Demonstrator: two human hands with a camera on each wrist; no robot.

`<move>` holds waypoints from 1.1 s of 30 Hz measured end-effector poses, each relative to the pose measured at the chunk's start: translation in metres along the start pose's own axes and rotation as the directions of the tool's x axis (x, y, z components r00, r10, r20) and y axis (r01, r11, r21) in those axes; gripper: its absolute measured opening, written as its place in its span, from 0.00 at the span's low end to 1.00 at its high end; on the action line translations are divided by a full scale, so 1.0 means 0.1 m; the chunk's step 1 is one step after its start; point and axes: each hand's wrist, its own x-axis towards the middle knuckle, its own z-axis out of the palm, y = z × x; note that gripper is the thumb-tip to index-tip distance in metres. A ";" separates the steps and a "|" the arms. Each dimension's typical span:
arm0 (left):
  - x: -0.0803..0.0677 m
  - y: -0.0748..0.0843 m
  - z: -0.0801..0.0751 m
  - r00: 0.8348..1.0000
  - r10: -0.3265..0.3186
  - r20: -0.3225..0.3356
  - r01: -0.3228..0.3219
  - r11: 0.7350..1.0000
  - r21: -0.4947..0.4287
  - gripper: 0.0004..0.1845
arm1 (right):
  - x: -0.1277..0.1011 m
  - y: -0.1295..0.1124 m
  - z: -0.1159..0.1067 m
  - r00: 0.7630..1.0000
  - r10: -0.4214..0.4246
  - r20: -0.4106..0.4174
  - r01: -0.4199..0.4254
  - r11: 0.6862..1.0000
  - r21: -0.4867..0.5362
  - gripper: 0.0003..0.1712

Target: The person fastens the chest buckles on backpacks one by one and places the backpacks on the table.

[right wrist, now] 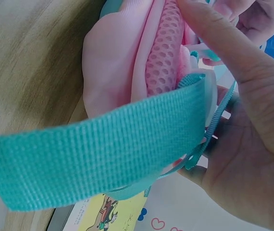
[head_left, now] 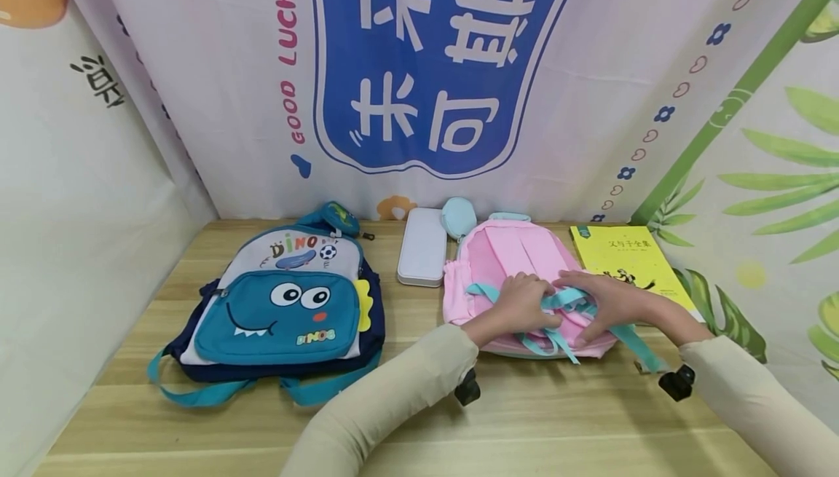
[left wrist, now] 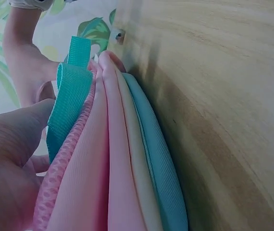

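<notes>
Gripping woven teal straps (head_left: 577, 301) on soft pink backpack (head_left: 505, 258).

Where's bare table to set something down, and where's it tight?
Free: the table strip nearest the camera, and the gap between the blue dino backpack and pink backpack. Crowded: the back row, where the white pencil case, pink backpack and yellow book sit close together.

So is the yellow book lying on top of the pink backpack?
No, the yellow book lies flat on the table, beside the pink backpack.
</notes>
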 end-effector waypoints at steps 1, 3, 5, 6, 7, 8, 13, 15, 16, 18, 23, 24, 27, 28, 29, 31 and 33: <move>0.00 0.00 0.00 1.000 0.003 -0.005 -0.003 1.000 -0.002 0.28 | 0.00 0.00 0.00 1.000 0.001 0.000 -0.001 1.000 0.000 0.63; -0.01 -0.02 -0.02 1.000 0.010 -0.020 -0.011 1.000 -0.018 0.26 | 0.00 0.00 -0.01 1.000 0.007 0.003 -0.007 1.000 -0.002 0.63; -0.02 -0.04 -0.03 0.999 0.026 -0.046 -0.027 0.999 -0.034 0.24 | 0.00 0.00 0.00 1.000 0.022 0.012 -0.022 1.000 -0.004 0.64; -0.03 -0.05 -0.03 0.998 0.035 -0.058 -0.038 0.998 -0.044 0.22 | 0.00 0.00 0.00 0.999 0.029 0.018 -0.029 1.000 -0.006 0.64; -0.03 -0.07 -0.04 0.997 0.046 -0.069 -0.049 0.998 -0.050 0.21 | 0.00 0.00 0.00 0.999 0.034 0.022 -0.034 0.999 -0.006 0.65; -0.04 -0.08 -0.05 0.995 0.054 -0.079 -0.059 0.997 -0.057 0.20 | 0.00 0.00 0.00 0.999 0.042 0.027 -0.041 0.999 -0.006 0.65; -0.09 -0.13 -0.10 0.991 0.079 -0.110 -0.088 0.993 -0.082 0.17 | 0.01 0.00 0.00 0.998 0.050 0.040 -0.050 0.999 0.014 0.66; -0.11 -0.15 -0.11 0.990 0.082 -0.118 -0.093 0.991 -0.095 0.17 | 0.01 0.01 0.00 0.998 0.045 0.035 -0.046 0.999 0.016 0.66; -0.12 -0.16 -0.12 0.989 0.084 -0.122 -0.096 0.990 -0.102 0.16 | 0.01 0.01 0.01 0.999 0.041 0.032 -0.042 0.999 0.016 0.66; -0.14 -0.18 -0.13 0.988 0.083 -0.128 -0.098 0.988 -0.116 0.14 | 0.01 0.02 0.01 0.999 0.031 0.024 -0.031 0.999 0.013 0.66; -0.18 -0.25 -0.15 0.985 0.074 -0.153 -0.101 0.980 -0.174 0.12 | 0.00 0.03 0.02 1.000 0.024 0.015 -0.024 1.000 0.005 0.66; -0.18 -0.26 -0.15 0.985 0.073 -0.158 -0.102 0.977 -0.187 0.12 | 0.01 0.03 0.02 1.000 0.027 0.016 -0.027 1.000 0.005 0.66; -0.21 -0.31 -0.17 0.985 0.048 -0.166 -0.089 0.964 -0.251 0.12 | 0.01 0.03 0.02 1.000 0.026 0.017 -0.026 1.000 0.005 0.66; -0.22 -0.32 -0.17 0.987 0.034 -0.160 -0.078 0.959 -0.274 0.12 | 0.01 0.03 0.02 1.000 0.023 0.015 -0.023 1.000 0.005 0.66; -0.23 -0.33 -0.18 0.988 0.020 -0.152 -0.065 0.952 -0.298 0.12 | 0.00 0.03 0.02 1.000 0.018 0.012 -0.018 1.000 0.003 0.66; -0.26 -0.36 -0.20 0.991 -0.011 -0.135 -0.037 0.938 -0.346 0.13 | 0.00 0.03 0.02 1.000 0.011 0.007 -0.011 1.000 -0.003 0.65; -0.28 -0.39 -0.22 0.992 -0.031 -0.125 -0.019 0.925 -0.379 0.13 | -0.01 0.02 0.02 1.000 0.004 0.000 -0.004 1.000 -0.013 0.65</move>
